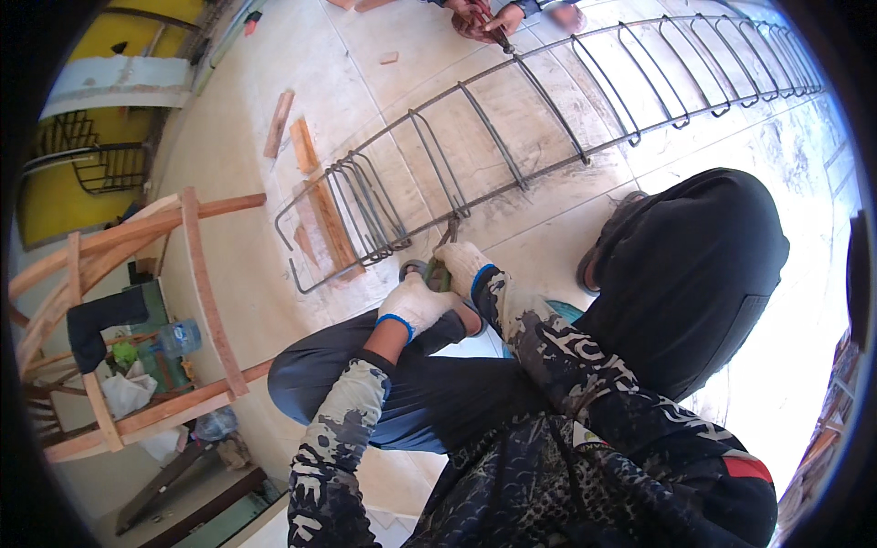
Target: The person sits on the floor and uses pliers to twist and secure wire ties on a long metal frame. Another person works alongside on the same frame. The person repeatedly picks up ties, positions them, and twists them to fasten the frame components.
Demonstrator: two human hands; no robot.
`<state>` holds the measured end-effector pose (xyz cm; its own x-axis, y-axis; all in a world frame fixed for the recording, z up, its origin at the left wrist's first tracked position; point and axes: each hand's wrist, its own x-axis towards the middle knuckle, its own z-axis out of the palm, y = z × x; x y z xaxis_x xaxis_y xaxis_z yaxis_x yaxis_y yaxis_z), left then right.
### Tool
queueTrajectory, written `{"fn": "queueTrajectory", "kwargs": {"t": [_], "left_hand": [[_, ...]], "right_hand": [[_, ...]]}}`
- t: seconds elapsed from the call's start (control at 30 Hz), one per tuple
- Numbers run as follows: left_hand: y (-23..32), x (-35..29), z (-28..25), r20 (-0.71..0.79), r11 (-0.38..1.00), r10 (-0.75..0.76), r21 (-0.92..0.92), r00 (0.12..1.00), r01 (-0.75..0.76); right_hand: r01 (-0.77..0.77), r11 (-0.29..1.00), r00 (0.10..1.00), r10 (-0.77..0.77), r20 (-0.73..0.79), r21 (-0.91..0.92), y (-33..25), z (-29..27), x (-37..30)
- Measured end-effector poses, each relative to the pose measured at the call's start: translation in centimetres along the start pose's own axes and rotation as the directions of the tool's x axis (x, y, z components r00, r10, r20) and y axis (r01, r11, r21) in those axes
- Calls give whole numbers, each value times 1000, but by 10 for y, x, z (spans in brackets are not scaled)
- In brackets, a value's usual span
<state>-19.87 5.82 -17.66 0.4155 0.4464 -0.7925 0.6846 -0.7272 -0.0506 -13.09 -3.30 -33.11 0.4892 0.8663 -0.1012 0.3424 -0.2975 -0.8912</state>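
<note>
In white knit gloves with blue cuffs, both my hands are closed on a pair of pincers (439,277) with green handles. My left hand (417,303) grips at the handle end, while my right hand (463,266) wraps the handles nearer the jaws. The metal jaws reach the near long bar of a rebar cage (493,197), beside a stirrup's corner. Whether they bite on tie wire there is too small to tell. The cage is a long frame of steel bars with rectangular stirrups; several stirrups (373,205) stand bunched near its left end.
Another person's hands (507,18) work with red-handled pincers (500,35) at the cage's far bar. Wood pieces (331,224) lie under the cage's left end, and a wood block (279,123) lies beyond. A wooden frame (206,292) stands at left, with a plastic bottle (180,338) within it.
</note>
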Motion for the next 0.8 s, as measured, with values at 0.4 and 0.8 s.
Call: {"fn": "queueTrajectory", "kwargs": {"t": [0.4, 0.8], "left_hand": [[-14, 12, 29, 103, 792, 29, -609, 994, 40], [-12, 15, 37, 334, -377, 725, -539, 602, 753]], "right_hand": [[-258, 290, 941, 291, 171, 922, 21, 39, 9], [-174, -543, 933, 175, 314, 821, -5, 0, -11]]}}
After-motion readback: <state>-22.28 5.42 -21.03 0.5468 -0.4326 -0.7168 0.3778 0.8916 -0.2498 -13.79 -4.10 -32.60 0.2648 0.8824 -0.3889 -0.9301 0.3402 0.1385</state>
